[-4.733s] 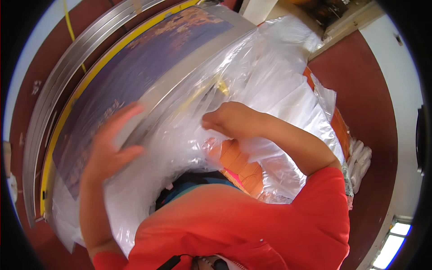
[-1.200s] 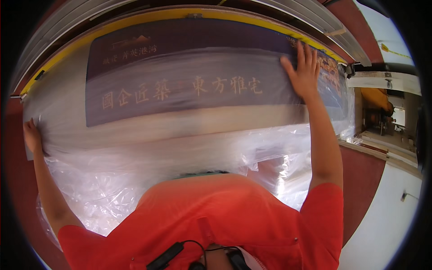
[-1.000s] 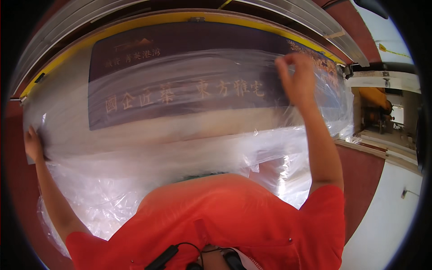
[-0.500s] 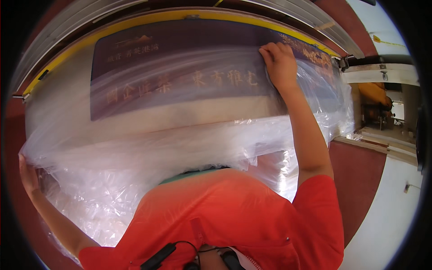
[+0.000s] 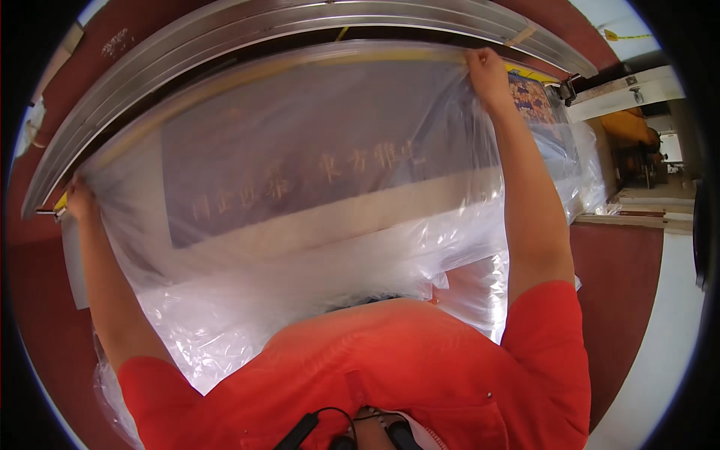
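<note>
A large sheet of clear plastic film (image 5: 360, 266) is stretched across a wide flat board that carries a dark purple printed panel with gold lettering. Through the film the panel looks hazy; its patterned right end (image 5: 531, 99) shows uncovered. At the board's far left corner, my left hand (image 5: 81, 199) is closed on the film's edge. My right hand (image 5: 489, 79) pinches the same far edge near the right end, fingers together. Between the two hands the film's edge runs over the board's yellow border strip (image 5: 534, 73). Closer to my body, the film hangs in shiny crumpled folds.
Ridged silver metal rails (image 5: 420, 16) curve along the far side, just past the board. A clamp-like fitting (image 5: 568, 88) sits at the right end, by a white bar (image 5: 634, 94). Dark red floor (image 5: 619, 277) lies to the right, with yellow-orange equipment (image 5: 626, 129) further off.
Both hands have moved away from my body, drawing the film's edge to the board's far border. My left hand rose from the near left side. The film now covers most of the panel.
</note>
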